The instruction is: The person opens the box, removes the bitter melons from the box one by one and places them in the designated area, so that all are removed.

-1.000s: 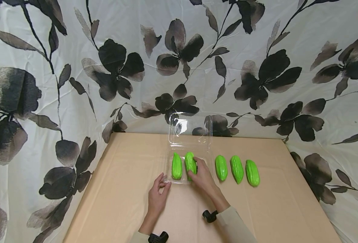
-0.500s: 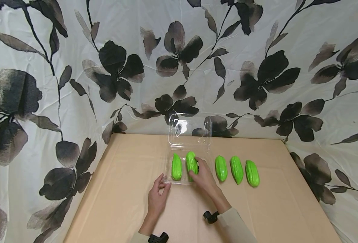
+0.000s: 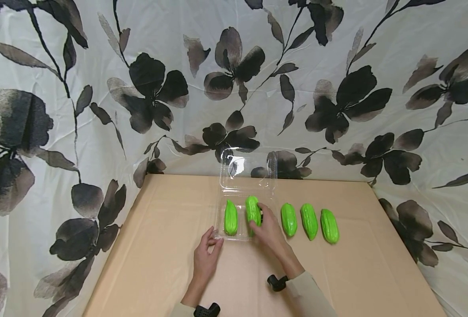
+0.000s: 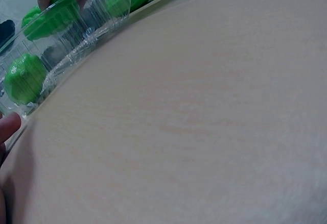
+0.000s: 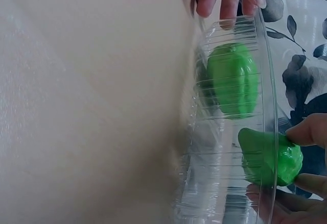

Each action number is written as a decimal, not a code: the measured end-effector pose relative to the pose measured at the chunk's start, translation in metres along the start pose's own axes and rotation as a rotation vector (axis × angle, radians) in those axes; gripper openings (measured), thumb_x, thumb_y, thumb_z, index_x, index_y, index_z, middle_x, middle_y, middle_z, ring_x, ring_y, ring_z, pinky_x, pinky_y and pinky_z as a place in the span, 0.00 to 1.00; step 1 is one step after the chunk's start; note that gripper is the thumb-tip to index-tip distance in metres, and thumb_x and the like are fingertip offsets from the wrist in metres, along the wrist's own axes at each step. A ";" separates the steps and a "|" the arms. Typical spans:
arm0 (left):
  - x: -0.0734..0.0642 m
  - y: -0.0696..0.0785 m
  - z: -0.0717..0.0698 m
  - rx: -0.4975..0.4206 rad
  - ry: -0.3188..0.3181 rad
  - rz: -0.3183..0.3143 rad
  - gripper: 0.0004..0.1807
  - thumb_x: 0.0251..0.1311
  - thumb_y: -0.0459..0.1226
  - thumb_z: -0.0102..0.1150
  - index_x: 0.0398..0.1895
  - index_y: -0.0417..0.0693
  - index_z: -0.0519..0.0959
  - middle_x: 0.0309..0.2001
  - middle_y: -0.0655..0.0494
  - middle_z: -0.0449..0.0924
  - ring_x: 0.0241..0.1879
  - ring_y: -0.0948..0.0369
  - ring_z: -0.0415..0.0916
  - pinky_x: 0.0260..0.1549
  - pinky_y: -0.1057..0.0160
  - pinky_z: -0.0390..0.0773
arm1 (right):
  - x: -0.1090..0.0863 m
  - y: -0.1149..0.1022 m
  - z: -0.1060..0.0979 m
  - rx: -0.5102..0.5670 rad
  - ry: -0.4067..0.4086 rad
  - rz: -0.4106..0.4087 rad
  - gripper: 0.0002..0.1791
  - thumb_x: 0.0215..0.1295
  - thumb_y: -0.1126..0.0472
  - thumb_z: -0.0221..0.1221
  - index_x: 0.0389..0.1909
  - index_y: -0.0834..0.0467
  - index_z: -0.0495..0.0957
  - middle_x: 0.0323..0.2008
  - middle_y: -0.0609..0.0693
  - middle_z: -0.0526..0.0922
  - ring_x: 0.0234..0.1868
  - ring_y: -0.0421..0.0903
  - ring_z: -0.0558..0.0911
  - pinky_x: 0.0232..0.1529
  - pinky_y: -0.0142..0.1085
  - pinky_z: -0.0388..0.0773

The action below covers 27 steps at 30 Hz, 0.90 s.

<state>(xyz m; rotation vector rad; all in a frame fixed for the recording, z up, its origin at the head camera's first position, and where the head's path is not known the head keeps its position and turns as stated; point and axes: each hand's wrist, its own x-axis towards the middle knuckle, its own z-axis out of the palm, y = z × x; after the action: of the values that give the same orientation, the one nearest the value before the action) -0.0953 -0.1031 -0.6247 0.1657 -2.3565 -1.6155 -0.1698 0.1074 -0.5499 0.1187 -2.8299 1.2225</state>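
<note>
Holding one shiny green gourd-shaped vegetable with lengthwise ridges [image 3: 253, 210] between its thumb and fingers, the right hand [image 3: 267, 226] is at the right side of a clear thin plastic tray [image 3: 240, 220], near the far edge of the tan, matte worktop [image 3: 357, 273]. The left hand [image 3: 207, 259] touches the tray's near left corner with relaxed fingers, the thumb a little apart from them.

In the tray's left part lies a second green ridged vegetable [image 3: 231, 218], slightly narrower at its far end. Outside, toward the worktop's right edge, three similar green vegetables [image 3: 310, 221] lie in a row, apart from each other. The tray walls have fine ribs, and its open transparent lid [image 3: 247, 169] reaches over the worktop's far edge, before a wrinkled white cloth with dark flowers [image 3: 273, 66].

The right fingers hide part of the held vegetable, so I cannot tell if its underside touches the tray's bottom. The right wrist view cuts off the right hand at the frame's side; the left wrist view shows only a little of the left hand. The lid's outline is hard to follow against the pattern.
</note>
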 end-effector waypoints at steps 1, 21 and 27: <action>0.000 0.000 0.000 0.001 0.000 0.001 0.29 0.66 0.46 0.64 0.68 0.50 0.72 0.57 0.57 0.84 0.49 0.58 0.84 0.53 0.51 0.77 | 0.000 0.000 -0.001 0.003 0.001 -0.001 0.40 0.57 0.57 0.64 0.70 0.64 0.64 0.58 0.64 0.78 0.54 0.57 0.80 0.53 0.51 0.80; -0.001 -0.001 0.000 0.006 -0.006 0.004 0.30 0.66 0.48 0.63 0.69 0.51 0.71 0.57 0.57 0.84 0.47 0.59 0.84 0.49 0.55 0.78 | -0.005 0.002 -0.016 0.069 0.059 -0.021 0.39 0.57 0.59 0.65 0.70 0.64 0.65 0.66 0.65 0.73 0.62 0.61 0.77 0.60 0.54 0.77; 0.000 -0.002 0.001 0.004 -0.003 0.008 0.29 0.66 0.47 0.63 0.69 0.50 0.71 0.57 0.56 0.84 0.48 0.57 0.84 0.51 0.53 0.77 | -0.007 0.001 -0.021 0.066 0.064 -0.020 0.40 0.57 0.59 0.65 0.70 0.63 0.65 0.65 0.64 0.74 0.54 0.58 0.80 0.53 0.51 0.81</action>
<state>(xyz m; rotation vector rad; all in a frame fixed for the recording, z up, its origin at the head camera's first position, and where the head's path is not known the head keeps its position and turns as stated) -0.0955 -0.1029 -0.6264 0.1545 -2.3595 -1.6079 -0.1624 0.1236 -0.5368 0.1081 -2.7280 1.2922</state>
